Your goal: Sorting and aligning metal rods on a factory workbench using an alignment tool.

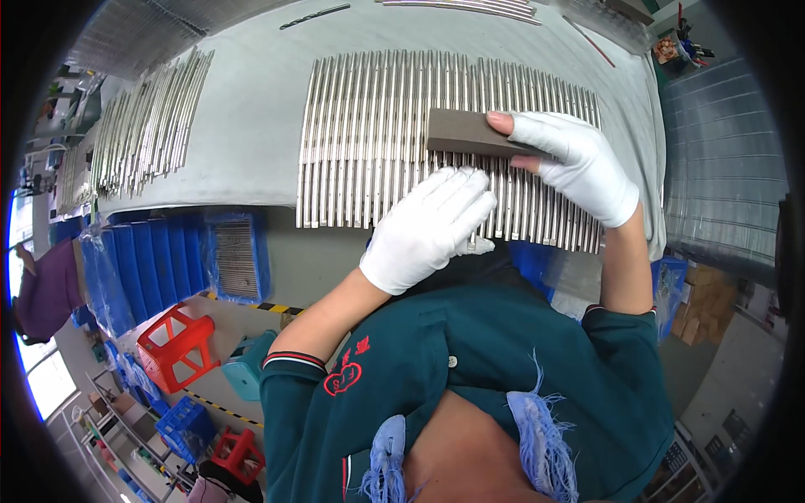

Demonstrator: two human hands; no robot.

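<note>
A broad row of slim, shiny metal rods lies side by side on the grey-covered table. My right hand, in a white glove with bare thumb and fingertip showing, grips a brown-grey rectangular block. The block lies crosswise over the rods, right of their middle. My left hand, fully gloved in white, rests on the near part of the rods just below the block, fingers stretched out flat. Its thumb is beside the rods' near ends, partly hidden beneath the hand.
More metal rods lie at the table's left. A drill bit and a thin reddish rod lie toward the back. Blue crates, a red stool and a teal stool stand below left. Another person is at far left.
</note>
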